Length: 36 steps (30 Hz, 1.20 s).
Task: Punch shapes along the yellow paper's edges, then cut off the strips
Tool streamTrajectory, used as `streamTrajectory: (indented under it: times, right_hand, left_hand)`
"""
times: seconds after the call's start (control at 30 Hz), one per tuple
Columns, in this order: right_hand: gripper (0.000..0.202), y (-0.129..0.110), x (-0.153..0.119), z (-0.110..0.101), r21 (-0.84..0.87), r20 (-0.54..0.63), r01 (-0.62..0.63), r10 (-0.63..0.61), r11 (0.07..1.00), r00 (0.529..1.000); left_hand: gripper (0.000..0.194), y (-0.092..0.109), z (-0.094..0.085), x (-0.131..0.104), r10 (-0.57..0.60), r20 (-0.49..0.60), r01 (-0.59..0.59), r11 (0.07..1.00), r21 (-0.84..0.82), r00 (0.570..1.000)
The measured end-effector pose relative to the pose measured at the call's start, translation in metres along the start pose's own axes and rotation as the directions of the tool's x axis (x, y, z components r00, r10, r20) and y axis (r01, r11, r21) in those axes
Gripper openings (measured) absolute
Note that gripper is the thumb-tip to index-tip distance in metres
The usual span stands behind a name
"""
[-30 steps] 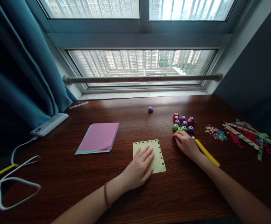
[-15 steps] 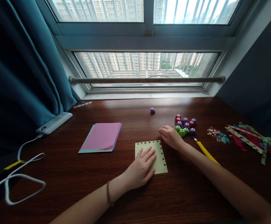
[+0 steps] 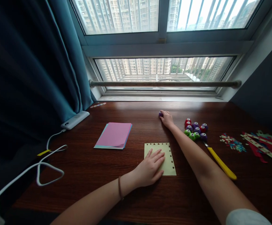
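My left hand (image 3: 151, 167) lies flat with fingers spread on a pale yellow sheet (image 3: 170, 170), which has small punched shapes along its top and right edges. Farther back on the table, my right hand (image 3: 167, 119) has its fingers around a small purple punch (image 3: 160, 114). To the right of that hand stands a group of several red, purple and green punches (image 3: 196, 130). A knife with a yellow handle (image 3: 222, 163) lies beside my right forearm, its metal end near the group.
Pink and blue sheets (image 3: 114, 135) are stacked at left. Small paper bits (image 3: 233, 142) and punched coloured strips (image 3: 263, 145) lie at right. A white power strip (image 3: 75, 120) and white cable (image 3: 50, 168) are at far left. A window bar (image 3: 164, 84) crosses behind the wooden table (image 3: 126, 200).
My right hand has moved back and reached the lone purple punch. My left hand stays on the yellow sheet. The whole view has shifted, with the scene now farther right.
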State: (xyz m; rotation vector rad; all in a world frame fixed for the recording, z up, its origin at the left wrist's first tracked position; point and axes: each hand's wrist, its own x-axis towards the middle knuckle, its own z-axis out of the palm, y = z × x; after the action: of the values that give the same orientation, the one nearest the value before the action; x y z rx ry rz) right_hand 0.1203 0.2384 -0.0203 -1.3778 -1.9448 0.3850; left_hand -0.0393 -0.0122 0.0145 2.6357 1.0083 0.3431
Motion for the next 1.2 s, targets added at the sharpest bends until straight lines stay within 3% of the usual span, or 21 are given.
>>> streamTrajectory:
  times: [0.2,0.37,0.47,0.6,0.87,1.2]
  right_hand:
    - [0.023,-0.018,-0.034,-0.018,0.099,-0.042,0.009,-0.005,0.995,0.999]
    - [0.02,-0.033,-0.111,-0.067,0.254,-0.017,0.035,-0.031,0.967,0.999]
    - [0.02,-0.033,-0.162,-0.102,0.373,0.084,0.006,-0.041,0.928,0.996]
    - [0.02,-0.024,-0.204,-0.131,0.343,0.101,-0.05,0.016,0.938,0.995]
    - [0.024,-0.013,-0.217,-0.129,0.405,0.125,-0.163,0.122,0.9,0.985]
    - [0.018,-0.02,-0.223,-0.131,0.213,0.1,-0.037,0.016,0.976,0.995]
  left_hand:
    - [0.049,0.0,0.001,-0.001,-0.013,-0.008,0.013,1.0,0.008,1.0]
    - [0.056,0.0,-0.001,0.001,-0.042,-0.005,0.042,0.999,0.027,0.999]
    - [0.058,-0.002,-0.001,0.007,-0.048,-0.005,0.048,0.997,0.054,0.999]
    - [0.058,-0.003,0.001,0.016,-0.053,0.031,0.05,0.995,0.085,0.998]
    - [0.048,-0.003,0.005,0.029,-0.083,0.006,0.082,0.992,0.1,0.997]
    - [0.042,-0.005,0.013,0.04,-0.069,-0.029,0.072,0.99,0.12,0.997]
